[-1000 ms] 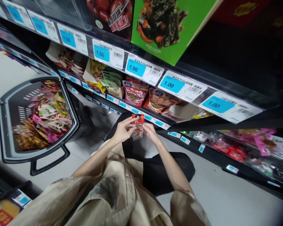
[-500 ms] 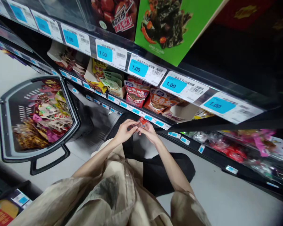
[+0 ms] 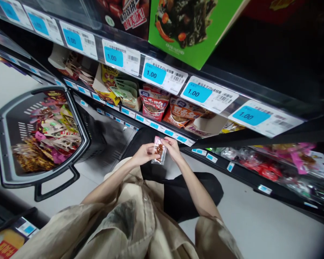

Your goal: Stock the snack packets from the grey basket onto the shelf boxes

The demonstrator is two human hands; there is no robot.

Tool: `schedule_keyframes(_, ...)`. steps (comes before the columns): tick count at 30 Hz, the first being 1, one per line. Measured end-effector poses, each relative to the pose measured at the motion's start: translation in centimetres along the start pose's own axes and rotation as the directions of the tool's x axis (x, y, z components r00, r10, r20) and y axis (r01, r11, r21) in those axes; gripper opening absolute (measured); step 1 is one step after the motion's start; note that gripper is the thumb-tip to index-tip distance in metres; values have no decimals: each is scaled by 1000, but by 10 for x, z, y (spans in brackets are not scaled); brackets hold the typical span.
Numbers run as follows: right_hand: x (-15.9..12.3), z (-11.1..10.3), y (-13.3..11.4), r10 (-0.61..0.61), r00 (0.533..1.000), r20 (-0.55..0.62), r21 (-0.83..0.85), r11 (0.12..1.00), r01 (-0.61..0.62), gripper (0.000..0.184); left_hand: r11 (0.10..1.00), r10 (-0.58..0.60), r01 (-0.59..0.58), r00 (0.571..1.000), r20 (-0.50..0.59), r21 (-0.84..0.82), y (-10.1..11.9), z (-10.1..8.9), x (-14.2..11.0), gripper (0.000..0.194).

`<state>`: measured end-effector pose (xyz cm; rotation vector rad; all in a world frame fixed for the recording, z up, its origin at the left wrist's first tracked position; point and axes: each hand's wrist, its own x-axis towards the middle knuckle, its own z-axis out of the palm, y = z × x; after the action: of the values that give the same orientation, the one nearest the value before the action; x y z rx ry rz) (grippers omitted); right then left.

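Between my two hands is a small snack packet (image 3: 159, 151), clear in front with a pink top edge and reddish-brown food inside. My left hand (image 3: 144, 154) pinches its left side, thumb across the front. At its upper right, the fingers of my right hand (image 3: 172, 146) are closed on the edge. The packet is held nearly upright over my dark trouser legs, just in front of the low shelf. Behind it on that shelf stand a red snack bag (image 3: 153, 103) and an orange snack bag (image 3: 182, 112).
A grey shopping basket (image 3: 43, 179) full of snack packets stands on the floor at left. Overhead, a shelf edge with price tags (image 3: 153, 73) juts out, bearing a green box (image 3: 187, 54). A bottom shelf at right holds red and pink packets (image 3: 270, 172).
The packet has turned in my hands: its red printed part showed before, and now its clear face is towards me. Both hands have shifted slightly. The view has moved a little.
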<state>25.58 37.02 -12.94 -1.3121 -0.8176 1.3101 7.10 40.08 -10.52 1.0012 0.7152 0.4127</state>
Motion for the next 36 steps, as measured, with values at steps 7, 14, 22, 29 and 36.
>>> schedule_keyframes(7,1,-1,0,-20,997,-78,1,1000,20,58,999,13,-11,999,-41,49,-8,5,3,61)
schedule_keyframes(14,1,-2,0,-17,996,-87,26,999,20,59,996,9,-7,1000,-25,84,-5,4,4,56)
schedule_keyframes(22,6,1,2,1,997,-76,71,997,4,65,992,30,-25,999,-36,124,6,6,2,50)
schedule_keyframes(29,8,-1,-4,8,999,-34,181,984,-2,64,995,-6,7,1000,-2,104,21,5,5,49)
schedule_keyframes(36,-2,-9,-7,99,994,55,227,968,-109,64,987,-116,121,992,54,-106,31,17,-1,63)
